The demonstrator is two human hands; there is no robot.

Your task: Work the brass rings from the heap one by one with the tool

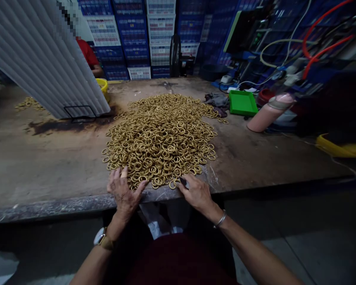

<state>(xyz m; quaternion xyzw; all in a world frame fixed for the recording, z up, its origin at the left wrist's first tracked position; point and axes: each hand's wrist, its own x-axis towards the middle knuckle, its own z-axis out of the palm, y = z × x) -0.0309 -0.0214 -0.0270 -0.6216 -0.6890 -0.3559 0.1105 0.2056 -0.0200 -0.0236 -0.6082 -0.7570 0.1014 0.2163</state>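
Note:
A wide heap of brass-coloured rings (163, 138) lies on the wooden table (77, 158), reaching close to its front edge. At the heap's front left, my left hand (125, 189) rests with fingers spread and the thumb apart, touching the rings; it holds nothing. My right hand (197, 192) is at the front right of the heap, its thumb and fingers closed on a small black piece (183, 181) beside a few loose rings. What the black piece is cannot be made out.
A corrugated panel (56, 59) stands at the left, with a yellow container (102, 86) and a person's red sleeve (87, 53) behind. A green tray (242, 103), a pink cylinder (269, 114) and hoses are at the right. Stacked crates (133, 35) line the back.

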